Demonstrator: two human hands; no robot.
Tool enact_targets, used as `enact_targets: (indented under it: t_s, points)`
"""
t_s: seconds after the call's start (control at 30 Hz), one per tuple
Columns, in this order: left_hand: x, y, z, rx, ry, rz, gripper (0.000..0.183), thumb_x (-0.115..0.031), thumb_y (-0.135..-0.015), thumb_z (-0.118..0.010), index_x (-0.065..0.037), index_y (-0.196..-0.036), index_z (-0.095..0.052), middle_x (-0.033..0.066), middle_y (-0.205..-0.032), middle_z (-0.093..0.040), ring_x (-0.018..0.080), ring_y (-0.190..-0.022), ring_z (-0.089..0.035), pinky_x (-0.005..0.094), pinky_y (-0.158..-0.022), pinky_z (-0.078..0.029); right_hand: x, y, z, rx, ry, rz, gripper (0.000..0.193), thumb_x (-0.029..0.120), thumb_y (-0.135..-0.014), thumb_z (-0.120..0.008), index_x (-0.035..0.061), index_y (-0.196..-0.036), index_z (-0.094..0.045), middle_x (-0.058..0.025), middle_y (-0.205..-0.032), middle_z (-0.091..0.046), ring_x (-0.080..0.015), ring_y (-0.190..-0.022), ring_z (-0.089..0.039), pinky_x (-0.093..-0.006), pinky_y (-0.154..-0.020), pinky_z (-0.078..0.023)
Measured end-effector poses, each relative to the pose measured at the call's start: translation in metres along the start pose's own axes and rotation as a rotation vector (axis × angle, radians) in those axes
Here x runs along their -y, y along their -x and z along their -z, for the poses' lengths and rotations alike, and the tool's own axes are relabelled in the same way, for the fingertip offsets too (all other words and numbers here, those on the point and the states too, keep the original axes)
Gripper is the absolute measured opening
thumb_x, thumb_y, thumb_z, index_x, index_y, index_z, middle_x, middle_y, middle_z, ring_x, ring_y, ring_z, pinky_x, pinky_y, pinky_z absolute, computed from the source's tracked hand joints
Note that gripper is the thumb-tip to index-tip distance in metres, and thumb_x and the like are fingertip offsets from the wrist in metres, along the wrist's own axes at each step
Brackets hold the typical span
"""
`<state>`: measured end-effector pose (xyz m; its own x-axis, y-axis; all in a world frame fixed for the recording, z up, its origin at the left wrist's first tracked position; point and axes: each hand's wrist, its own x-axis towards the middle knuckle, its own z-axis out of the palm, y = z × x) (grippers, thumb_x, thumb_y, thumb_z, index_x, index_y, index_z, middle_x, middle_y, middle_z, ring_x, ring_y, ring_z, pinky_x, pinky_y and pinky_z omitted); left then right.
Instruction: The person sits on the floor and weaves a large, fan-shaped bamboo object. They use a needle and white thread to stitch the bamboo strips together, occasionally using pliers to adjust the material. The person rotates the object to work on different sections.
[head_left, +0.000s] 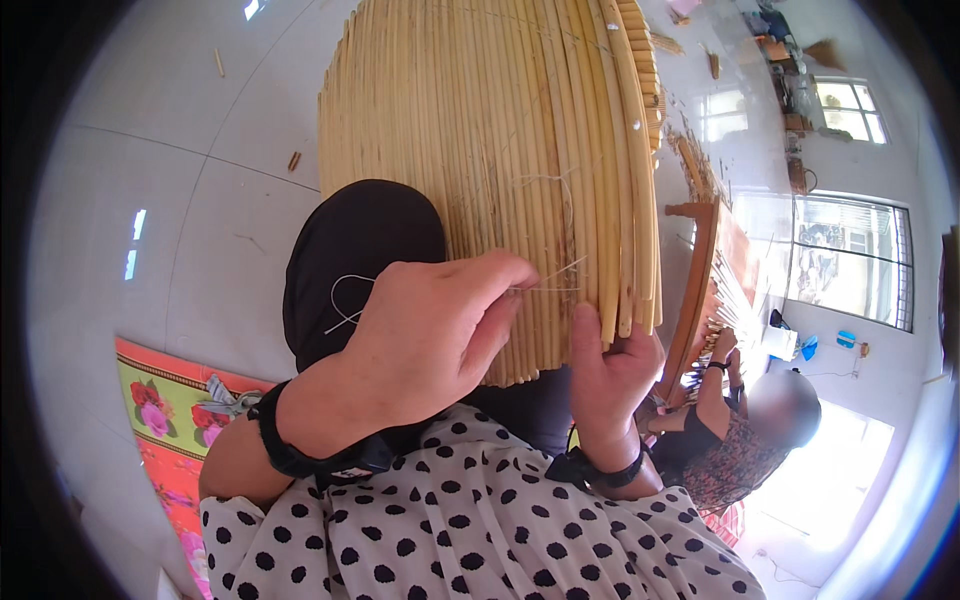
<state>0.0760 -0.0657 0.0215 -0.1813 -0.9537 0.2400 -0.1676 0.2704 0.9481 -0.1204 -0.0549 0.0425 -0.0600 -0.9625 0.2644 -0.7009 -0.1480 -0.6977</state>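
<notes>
A large woven panel of pale reed sticks (500,150), curved and tightly rowed, is held upright over the lap; its top is cut off by the frame. Its lower right edge is clasped by the right hand (605,375). A thin thread (545,288) is pinched in the left hand (435,335), its needle hard to make out

Left hand (425,335) is reaching across to the right, fingertips pinching together; right hand (610,365) is gripping upward, thumb extended.
</notes>
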Motion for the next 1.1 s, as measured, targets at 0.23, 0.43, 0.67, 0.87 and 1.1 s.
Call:
enact_targets:
  t_s: [0.23, 0.43, 0.67, 0.87, 1.1]
  points:
    - [-0.011, -0.001, 0.017, -0.029, 0.25, 0.168, 0.014, 0.002, -0.094, -0.058, 0.001, -0.107, -0.063, 0.0013, -0.077, -0.061, 0.0049, -0.062, -0.056, 0.0204, -0.057, -0.044, 0.007, -0.003, 0.004, 0.076, 0.143, 0.011, 0.015, 0.013, -0.087, -0.073, 0.0003, -0.093, -0.069, -0.0131, -0.077, -0.066, -0.0321, -0.067, -0.065, -0.0374, -0.062, -0.049]
    - [-0.023, -0.006, 0.039, -0.301, 0.425, 0.042, 0.019, 0.002, -0.095, -0.053, 0.004, -0.112, -0.062, -0.0015, -0.077, -0.055, 0.0028, -0.06, -0.046, 0.0166, -0.054, -0.037, 0.002, -0.005, 0.004, 0.046, 0.154, 0.08, 0.016, 0.013, -0.086, -0.074, 0.0002, -0.093, -0.069, -0.0128, -0.076, -0.066, -0.03, -0.063, -0.065, -0.0359, -0.057, -0.048]
    - [-0.013, 0.003, 0.013, -0.06, 0.015, -0.019, 0.018, 0.001, -0.086, -0.064, -0.001, -0.104, -0.065, 0.0127, -0.078, -0.067, 0.0292, -0.06, -0.065, 0.0346, -0.053, -0.05, 0.0, -0.003, 0.001, 0.02, 0.157, 0.099, 0.017, 0.013, -0.085, -0.075, 0.0009, -0.095, -0.068, -0.0116, -0.073, -0.065, -0.0292, -0.061, -0.064, -0.0359, -0.056, -0.048]
    - [-0.006, 0.008, -0.001, -0.018, -0.046, -0.01, 0.018, 0.0, -0.081, -0.066, -0.003, -0.099, -0.065, 0.0116, -0.076, -0.067, 0.0312, -0.061, -0.066, 0.0375, -0.052, -0.051, -0.003, -0.002, 0.0, 0.004, 0.226, 0.163, 0.018, 0.013, -0.085, -0.075, 0.001, -0.097, -0.068, -0.0111, -0.074, -0.065, -0.0293, -0.061, -0.065, -0.0358, -0.056, -0.048]
    - [-0.01, 0.007, 0.002, 0.02, -0.062, -0.002, 0.019, 0.008, -0.083, -0.064, 0.002, -0.101, -0.067, 0.0124, -0.076, -0.066, 0.0247, -0.059, -0.065, 0.0299, -0.054, -0.05, 0.0, -0.003, 0.0, 0.006, 0.163, 0.114, 0.017, 0.012, -0.084, -0.075, -0.0001, -0.094, -0.068, -0.0111, -0.073, -0.065, -0.0276, -0.06, -0.065, -0.0345, -0.055, -0.047]
